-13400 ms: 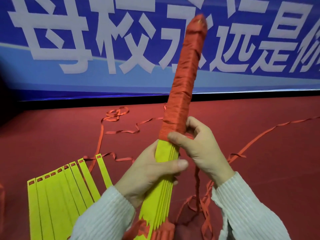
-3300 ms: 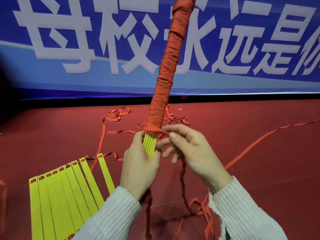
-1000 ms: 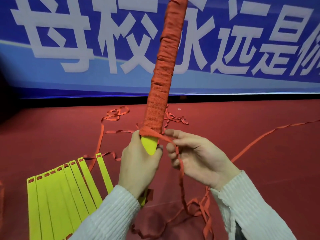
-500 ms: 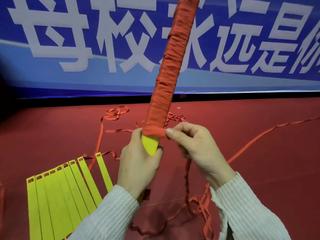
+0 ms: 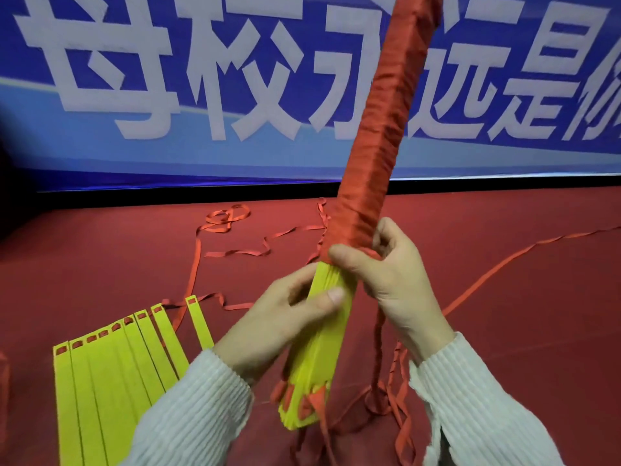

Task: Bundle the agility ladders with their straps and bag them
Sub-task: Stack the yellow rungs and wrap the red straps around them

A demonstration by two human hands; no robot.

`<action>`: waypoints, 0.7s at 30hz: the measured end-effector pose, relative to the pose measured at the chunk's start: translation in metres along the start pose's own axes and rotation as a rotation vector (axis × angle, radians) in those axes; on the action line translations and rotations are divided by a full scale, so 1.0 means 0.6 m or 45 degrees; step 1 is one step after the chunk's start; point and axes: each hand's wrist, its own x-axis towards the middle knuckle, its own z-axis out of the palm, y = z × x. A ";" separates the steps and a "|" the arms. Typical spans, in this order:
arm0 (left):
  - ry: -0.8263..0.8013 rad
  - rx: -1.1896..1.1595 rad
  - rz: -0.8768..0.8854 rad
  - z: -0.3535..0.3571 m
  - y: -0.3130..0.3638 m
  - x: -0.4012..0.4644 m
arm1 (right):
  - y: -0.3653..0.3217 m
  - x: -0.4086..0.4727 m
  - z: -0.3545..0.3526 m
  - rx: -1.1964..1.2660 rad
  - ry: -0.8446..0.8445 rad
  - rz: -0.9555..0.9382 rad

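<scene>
bundle: stack of yellow rungs, upper part wound in red strap. I'm holding it off the floor, between both hands at frame centre.
long axis: near end low by my left sleeve, far end up and right, out past the top edge. Tilted, not upright.
wrap edge: last turn sits where red meets yellow, right under my right thumb.
left hand: fingers curled round the bare yellow section, thumb across the front. It's the anchor, nearer the unwrapped end.
right hand: fingers and thumb closed round the lowest red turns, directly above the left, almost touching it.
loose tail: hangs from the right hand to the floor, pooling below the wrist.
next, my read: keep winding down toward the left hand; left has to slide lower to free up yellow.
room: open floor to the right; second ladder lies flat at left, well apart. Strap runs across the floor could snag.
</scene>
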 end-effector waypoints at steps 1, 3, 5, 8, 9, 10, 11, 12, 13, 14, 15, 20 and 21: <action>0.006 0.077 -0.021 0.003 -0.003 -0.001 | 0.007 0.000 0.002 -0.067 0.043 -0.011; 0.163 0.229 0.027 0.016 -0.013 0.003 | 0.017 0.001 0.003 -0.164 0.071 0.015; 0.347 0.382 0.094 0.023 -0.030 0.010 | 0.016 0.002 -0.009 -0.217 0.076 0.026; 0.507 0.506 0.106 0.016 -0.054 0.017 | 0.006 0.003 -0.034 -0.243 0.016 -0.013; 0.546 0.534 0.109 0.012 -0.057 0.017 | 0.002 0.002 -0.037 -0.273 -0.016 -0.018; 0.578 0.553 0.115 0.008 -0.057 0.018 | -0.002 0.000 -0.036 -0.317 -0.044 -0.029; 0.601 0.563 0.133 0.006 -0.054 0.019 | -0.003 0.002 -0.034 -0.383 -0.053 -0.047; 0.622 0.569 0.147 0.004 -0.050 0.020 | -0.006 0.005 -0.033 -0.447 -0.049 -0.077; 0.630 0.572 0.158 0.002 -0.047 0.021 | -0.008 0.008 -0.033 -0.495 -0.042 -0.095; 0.629 0.574 0.164 0.001 -0.042 0.021 | -0.010 0.008 -0.033 -0.487 -0.048 -0.070; 0.628 0.580 0.172 0.000 -0.040 0.020 | -0.011 0.006 -0.031 -0.404 -0.075 0.009; 0.639 0.605 0.216 0.007 -0.033 0.017 | -0.010 0.000 -0.022 0.494 -0.257 0.682; 0.650 0.630 0.221 0.008 -0.033 0.018 | -0.014 0.000 -0.021 0.530 -0.258 0.690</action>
